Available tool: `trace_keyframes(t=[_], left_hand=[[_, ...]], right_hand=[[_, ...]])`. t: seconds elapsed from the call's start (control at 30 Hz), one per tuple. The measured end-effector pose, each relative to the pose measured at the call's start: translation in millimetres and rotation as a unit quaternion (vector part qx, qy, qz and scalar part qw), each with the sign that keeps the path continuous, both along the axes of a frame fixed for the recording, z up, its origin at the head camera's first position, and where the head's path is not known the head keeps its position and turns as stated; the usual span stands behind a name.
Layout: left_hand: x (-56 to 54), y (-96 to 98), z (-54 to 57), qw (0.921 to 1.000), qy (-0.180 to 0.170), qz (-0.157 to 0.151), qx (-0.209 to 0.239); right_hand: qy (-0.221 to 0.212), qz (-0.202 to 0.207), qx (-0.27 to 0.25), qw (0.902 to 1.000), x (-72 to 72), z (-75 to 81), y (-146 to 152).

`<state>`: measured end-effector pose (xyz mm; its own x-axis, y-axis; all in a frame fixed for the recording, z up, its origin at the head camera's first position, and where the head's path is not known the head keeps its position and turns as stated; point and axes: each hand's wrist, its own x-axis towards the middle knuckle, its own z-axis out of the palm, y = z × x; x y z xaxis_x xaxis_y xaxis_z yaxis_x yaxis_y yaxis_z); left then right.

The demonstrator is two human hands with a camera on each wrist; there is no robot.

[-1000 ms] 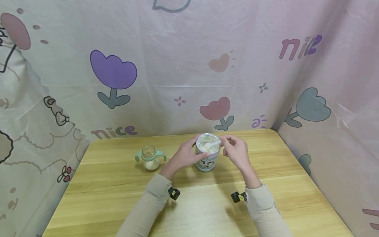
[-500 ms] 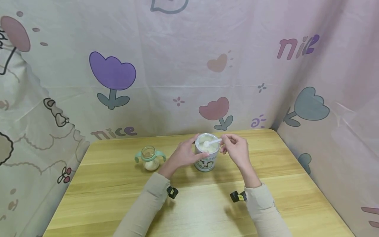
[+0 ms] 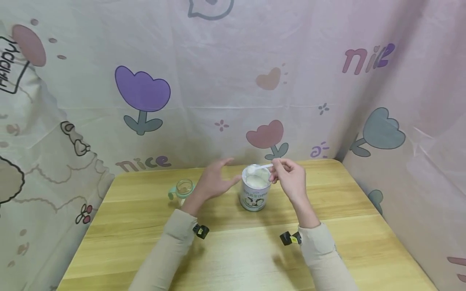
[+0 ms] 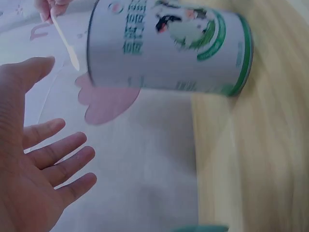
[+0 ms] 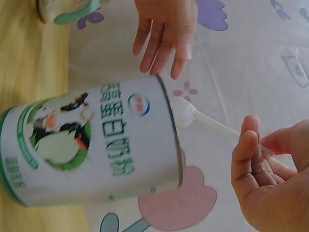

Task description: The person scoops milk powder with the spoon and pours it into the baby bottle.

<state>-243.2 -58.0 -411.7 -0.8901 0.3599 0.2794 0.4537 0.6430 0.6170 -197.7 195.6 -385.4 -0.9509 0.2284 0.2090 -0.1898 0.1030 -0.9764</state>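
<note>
My right hand [image 3: 290,178] pinches the handle of a white measuring scoop [image 5: 212,124] between thumb and fingers. The bowl of the scoop is just above the open mouth of a milk powder can [image 3: 255,198], with pale powder inside the can. Printed with a cow and green trim, the can stands upright on the table. To its left, my left hand [image 3: 212,182] is apart from it, fingers spread and holding nothing, as the left wrist view [image 4: 43,154] confirms. A baby bottle [image 3: 183,187] with green handles stands uncapped behind the left forearm, which partly hides it.
The wooden table [image 3: 120,226] ends at a patterned cloth [image 3: 204,133] hanging close behind the can. More of this cloth hangs along the left and right sides. A small black camera sits on each wrist.
My left hand has let go of the can and moved left, now covering part of the bottle. My right hand has raised the scoop from the powder to above the can's rim.
</note>
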Motion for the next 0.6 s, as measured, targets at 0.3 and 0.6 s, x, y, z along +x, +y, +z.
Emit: trace_keyframes(t=[0.3,0.6], left_hand=[[7.0,-36.1,2.1,0.9994,0.001,0.033,0.015],[16.1,-71.5,-0.5,0.9987,-0.001,0.052,-0.002]], right_hand=[[0.02,0.039,-0.024,0.9987,-3.9,6.4,-31],[0.032,0.07,-0.044,0.9961,-9.0,4.2,-65]])
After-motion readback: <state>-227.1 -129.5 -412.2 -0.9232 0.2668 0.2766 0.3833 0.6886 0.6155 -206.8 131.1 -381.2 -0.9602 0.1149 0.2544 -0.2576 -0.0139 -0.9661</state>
